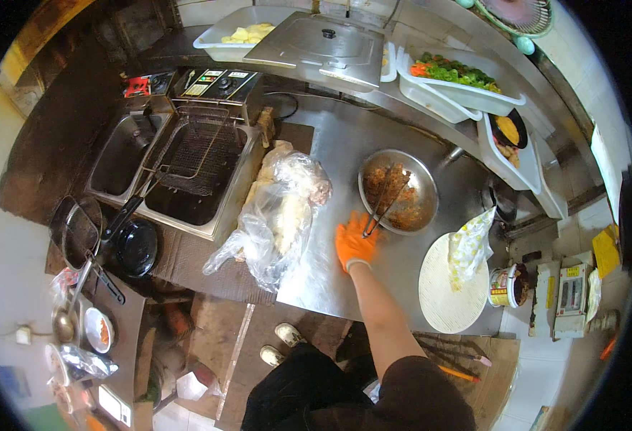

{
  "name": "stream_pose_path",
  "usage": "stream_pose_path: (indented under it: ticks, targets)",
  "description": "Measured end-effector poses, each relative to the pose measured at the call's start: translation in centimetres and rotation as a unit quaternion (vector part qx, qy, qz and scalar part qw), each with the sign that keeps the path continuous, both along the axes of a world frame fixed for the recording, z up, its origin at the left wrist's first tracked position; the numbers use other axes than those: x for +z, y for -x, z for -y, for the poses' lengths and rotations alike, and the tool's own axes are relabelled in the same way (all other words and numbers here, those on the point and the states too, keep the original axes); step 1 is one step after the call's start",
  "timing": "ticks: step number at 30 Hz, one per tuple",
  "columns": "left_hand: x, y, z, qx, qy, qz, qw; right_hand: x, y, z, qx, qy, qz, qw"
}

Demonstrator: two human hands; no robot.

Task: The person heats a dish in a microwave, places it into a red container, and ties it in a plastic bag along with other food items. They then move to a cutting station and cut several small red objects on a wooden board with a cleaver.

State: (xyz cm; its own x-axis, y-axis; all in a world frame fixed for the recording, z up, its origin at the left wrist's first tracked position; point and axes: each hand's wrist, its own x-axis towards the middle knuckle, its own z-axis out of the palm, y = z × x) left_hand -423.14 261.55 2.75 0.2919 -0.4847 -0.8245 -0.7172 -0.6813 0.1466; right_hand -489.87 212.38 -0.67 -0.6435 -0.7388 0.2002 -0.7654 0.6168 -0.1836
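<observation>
My right hand [356,242], in an orange glove, is at the near left rim of a steel mixing bowl [429,199]. Metal tongs [385,207] lean in the bowl, their near end overlapping the glove; whether the fingers grip them is unclear. Reddish-brown seasoned food [394,186] lies in the bowl. Left of my hand, clear plastic bags [272,221] with pale contents rest beside the fryer. To the right, a patterned plastic bag [469,248] lies on a round woven white tray [445,301]. My left hand is out of view.
A twin-tank fryer [208,229] with a wire basket [194,151] stands left. Strainers [76,231] and a black pan [137,248] are nearer. Plastic tubs of vegetables [461,99] and a steel lid [326,46] line the back shelf. A labelled bucket [502,287] stands right.
</observation>
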Motion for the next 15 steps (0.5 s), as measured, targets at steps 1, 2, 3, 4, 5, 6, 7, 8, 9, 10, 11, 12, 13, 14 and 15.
stream_pose_path:
  ticks: [1,2,3,4,5,6,7,8,9,10,11,12,13,14,15]
  targets:
    - [0.5,1.4,-1.3,0.034,0.011,0.009,0.999,-0.6,-2.4,3.2,0.062,0.031,-0.033,0.997]
    - [0.8,2.0,-2.1,0.060,0.027,0.019,0.998,-0.8,-4.4,5.0,0.097,0.038,-0.020,0.994]
    - [0.1,0.9,0.1,0.027,0.024,0.006,0.999,0.1,-2.7,2.3,0.112,0.001,-0.006,0.994]
    - [0.2,0.4,-0.1,0.031,0.039,0.011,0.999,1.4,-5.1,1.9,0.169,-0.024,0.033,0.985]
    - [0.5,0.2,-0.9,0.031,0.048,0.021,0.998,2.4,-7.3,-0.2,0.199,-0.001,0.051,0.979]
    - [0.4,-0.3,-0.8,0.018,0.064,0.029,0.997,3.4,-9.3,-2.3,0.225,0.031,0.062,0.972]
    - [-0.1,-1.7,-1.2,-0.040,0.086,0.047,0.994,3.7,-11.5,-4.5,0.257,0.043,0.077,0.962]
    - [-0.9,-2.5,-2.2,-0.116,0.102,0.079,0.985,3.5,-14.3,-6.5,0.310,0.069,0.087,0.944]
    - [-1.7,-3.6,-4.1,-0.202,0.107,0.133,0.964,3.2,-17.4,-8.3,0.370,0.093,0.104,0.919]
    - [-1.3,-1.4,-2.5,0.065,0.140,0.037,0.987,4.4,-19.4,-9.4,0.396,-0.018,0.243,0.885]
    - [1.6,2.2,2.4,0.317,0.206,-0.044,0.925,5.6,-20.6,-10.0,0.473,0.000,0.260,0.842]
    - [2.9,2.7,2.7,0.325,0.220,-0.039,0.919,6.1,-23.1,-9.3,0.537,0.057,0.233,0.809]
    - [3.3,3.1,2.8,0.334,0.235,-0.037,0.912,6.8,-25.4,-6.9,0.568,0.090,0.214,0.790]
    - [3.5,3.5,2.7,0.343,0.259,-0.041,0.902,8.5,-27.4,-3.9,0.560,0.104,0.201,0.797]
    - [3.9,4.0,2.8,0.345,0.263,-0.043,0.900,9.0,-28.5,-0.8,0.534,0.141,0.197,0.810]
